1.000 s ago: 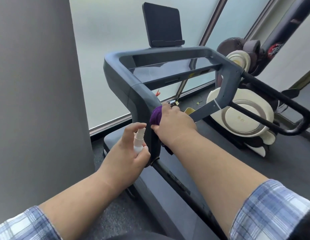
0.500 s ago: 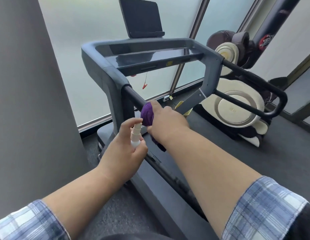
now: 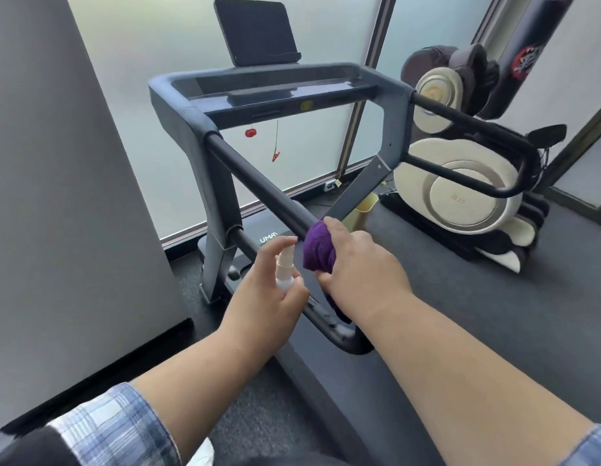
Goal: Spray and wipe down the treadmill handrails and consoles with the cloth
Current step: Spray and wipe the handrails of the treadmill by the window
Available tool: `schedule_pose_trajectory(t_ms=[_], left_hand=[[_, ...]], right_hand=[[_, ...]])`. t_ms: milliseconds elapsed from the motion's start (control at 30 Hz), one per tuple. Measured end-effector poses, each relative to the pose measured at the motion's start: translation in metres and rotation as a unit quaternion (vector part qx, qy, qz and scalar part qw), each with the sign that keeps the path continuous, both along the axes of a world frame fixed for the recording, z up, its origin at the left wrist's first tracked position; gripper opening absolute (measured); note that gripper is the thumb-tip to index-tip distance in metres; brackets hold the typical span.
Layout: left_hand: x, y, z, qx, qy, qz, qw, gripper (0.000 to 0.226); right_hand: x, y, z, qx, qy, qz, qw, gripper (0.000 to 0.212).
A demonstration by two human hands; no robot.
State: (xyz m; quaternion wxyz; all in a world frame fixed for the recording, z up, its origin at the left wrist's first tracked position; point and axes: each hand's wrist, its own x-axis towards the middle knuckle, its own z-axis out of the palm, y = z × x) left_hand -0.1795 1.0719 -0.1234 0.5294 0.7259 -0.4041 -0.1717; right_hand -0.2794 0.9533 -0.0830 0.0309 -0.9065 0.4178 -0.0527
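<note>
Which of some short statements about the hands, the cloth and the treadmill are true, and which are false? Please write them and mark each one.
1. The right hand presses the purple cloth on the near handrail. True.
2. The left hand is empty. False: it holds a small white spray bottle.
3. The cloth lies on the console. False: it is on the black handrail, well below the console.
4. A dark screen stands above the console. True.
5. A red clip hangs under the console. True.
</note>
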Motion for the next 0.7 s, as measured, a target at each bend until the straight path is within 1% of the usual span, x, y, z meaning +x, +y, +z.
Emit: schedule_pose_trajectory(t_ms=[67, 133, 233, 300, 367, 467, 567, 633, 700], left_hand=[[-0.010, 0.006, 0.001, 0.001, -0.002, 0.003, 1.000, 0.053], [-0.018, 0.012, 0.003, 0.010, -0.007, 0.006, 1.000, 0.054], [-0.024, 0.022, 0.005, 0.040, -0.013, 0.010, 0.999, 0.053], [-0.027, 0.030, 0.006, 0.052, -0.011, 0.016, 0.998, 0.052], [-0.029, 0.038, 0.006, 0.059, -0.015, 0.026, 0.998, 0.051], [-0.031, 0.049, 0.005, 0.062, -0.026, 0.034, 0.997, 0.051], [-0.032, 0.057, 0.004, 0.055, -0.037, 0.033, 0.997, 0.057], [-0.032, 0.060, 0.003, 0.050, -0.041, 0.032, 0.997, 0.059], [-0.032, 0.059, 0.001, 0.049, -0.043, 0.034, 0.997, 0.060]], right_hand=[[-0.022, 0.007, -0.016, -0.010, -0.065, -0.005, 0.998, 0.082], [-0.040, 0.012, -0.036, 0.013, -0.162, -0.012, 0.987, 0.081], [-0.057, 0.016, -0.067, 0.060, -0.313, -0.021, 0.948, 0.082], [-0.062, 0.019, -0.083, 0.067, -0.369, -0.028, 0.926, 0.084], [-0.065, 0.023, -0.096, 0.073, -0.405, -0.034, 0.911, 0.088], [-0.075, 0.029, -0.112, 0.072, -0.425, -0.021, 0.902, 0.094], [-0.081, 0.031, -0.104, 0.131, -0.413, -0.022, 0.901, 0.092], [-0.075, 0.025, -0.084, 0.127, -0.381, -0.015, 0.916, 0.086], [-0.059, 0.012, -0.055, 0.084, -0.301, 0.011, 0.950, 0.084]])
